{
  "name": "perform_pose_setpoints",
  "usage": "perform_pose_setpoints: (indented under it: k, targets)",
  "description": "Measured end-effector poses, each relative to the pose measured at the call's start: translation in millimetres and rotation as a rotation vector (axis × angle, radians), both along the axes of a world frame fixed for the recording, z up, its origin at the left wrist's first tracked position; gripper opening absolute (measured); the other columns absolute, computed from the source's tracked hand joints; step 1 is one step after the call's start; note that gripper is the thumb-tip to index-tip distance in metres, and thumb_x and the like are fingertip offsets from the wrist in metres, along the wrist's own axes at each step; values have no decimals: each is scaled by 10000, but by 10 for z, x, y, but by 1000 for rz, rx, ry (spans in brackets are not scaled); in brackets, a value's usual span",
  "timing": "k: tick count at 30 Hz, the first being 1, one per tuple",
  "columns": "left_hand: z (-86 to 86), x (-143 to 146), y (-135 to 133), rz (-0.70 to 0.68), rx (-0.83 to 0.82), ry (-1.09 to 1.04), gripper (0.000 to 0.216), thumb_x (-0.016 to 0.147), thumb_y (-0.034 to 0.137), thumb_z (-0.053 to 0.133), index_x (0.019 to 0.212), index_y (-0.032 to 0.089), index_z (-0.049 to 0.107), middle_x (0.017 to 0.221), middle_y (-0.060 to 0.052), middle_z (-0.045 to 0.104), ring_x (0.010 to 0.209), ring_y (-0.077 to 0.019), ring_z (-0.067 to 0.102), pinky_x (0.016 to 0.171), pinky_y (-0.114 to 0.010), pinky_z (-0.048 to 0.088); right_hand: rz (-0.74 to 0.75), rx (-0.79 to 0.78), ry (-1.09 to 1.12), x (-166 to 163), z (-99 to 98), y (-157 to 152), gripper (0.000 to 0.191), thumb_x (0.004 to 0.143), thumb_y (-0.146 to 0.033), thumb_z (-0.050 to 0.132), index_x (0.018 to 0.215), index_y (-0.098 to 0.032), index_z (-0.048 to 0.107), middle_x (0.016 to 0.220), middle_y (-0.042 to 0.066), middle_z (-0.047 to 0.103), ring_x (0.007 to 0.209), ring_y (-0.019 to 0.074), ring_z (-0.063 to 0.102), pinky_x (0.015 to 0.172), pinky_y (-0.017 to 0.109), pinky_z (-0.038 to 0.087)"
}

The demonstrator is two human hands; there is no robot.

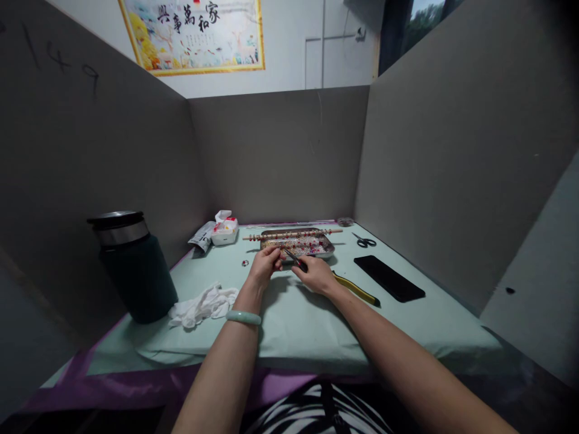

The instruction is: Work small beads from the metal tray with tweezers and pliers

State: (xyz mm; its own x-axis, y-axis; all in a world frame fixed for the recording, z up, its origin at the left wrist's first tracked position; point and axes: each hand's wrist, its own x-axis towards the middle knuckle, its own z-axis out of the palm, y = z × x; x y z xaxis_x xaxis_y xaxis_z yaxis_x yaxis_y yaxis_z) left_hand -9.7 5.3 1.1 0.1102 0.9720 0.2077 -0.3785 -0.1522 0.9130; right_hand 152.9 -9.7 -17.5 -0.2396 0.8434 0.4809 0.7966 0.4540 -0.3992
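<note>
My left hand [266, 266] is closed in a pinch in front of the tray, with a jade-green bangle [244, 317] on its wrist. Something small sits at its fingertips, too tiny to name. From the right, my right hand [316, 275] grips slim-nosed pliers [295, 259], their tips pointing at the left fingers. Just behind both hands is a metal tray [329, 248] with many small red and gold beads. Across it lies a thin rod [337, 231] strung with beaded pieces. A small beaded ring [245, 263] rests on the cloth left of my hands.
A yellow and black tool handle [357, 289] lies by my right forearm. Beyond it are a black phone [389, 277] and scissors [365, 242]. On the left stand a dark bottle [136, 271], a crumpled white cloth [203, 306] and a white box [225, 232]. Grey partitions [280, 157] enclose the table.
</note>
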Motion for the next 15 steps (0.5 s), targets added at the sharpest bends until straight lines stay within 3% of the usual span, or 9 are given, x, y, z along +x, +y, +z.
perform_pose_setpoints:
  k: [15]
  targets:
    - [2, 32, -38, -67, 3, 28, 193, 692, 259, 678, 743, 91, 599, 641, -18, 593, 402, -30, 408, 428, -208, 393, -58, 52, -10, -44, -61, 4, 276, 838, -407, 462, 931, -202, 623, 868, 50, 675, 776, 184, 600, 646, 253, 349]
